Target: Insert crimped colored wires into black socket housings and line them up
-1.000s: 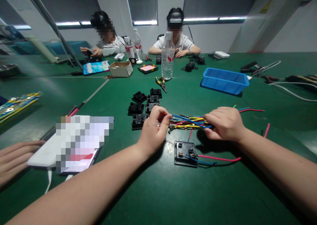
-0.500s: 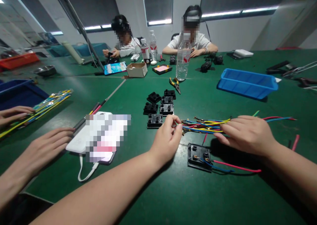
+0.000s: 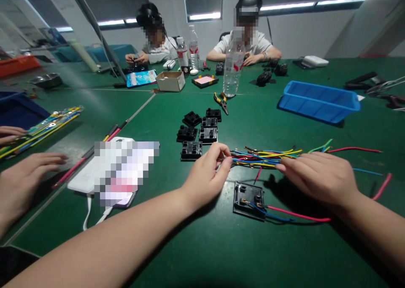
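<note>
The left hand (image 3: 209, 169) pinches the left end of a multicolored wire bundle (image 3: 262, 158) at a green tabletop (image 3: 221, 254), while the right hand (image 3: 324, 178) curls over the bundle's right side, its grip impossible to tell. Just nearer lies a black panel (image 3: 248, 194) with red and blue leads (image 3: 300, 214); beyond sit black housings (image 3: 191, 150), pliers (image 3: 222, 102) and a blue bin (image 3: 319, 104).

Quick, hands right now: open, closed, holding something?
Left hand: closed, pinching the left end of the wire bundle.
Right hand: over the bundle's right part; grip cannot be told.
</note>
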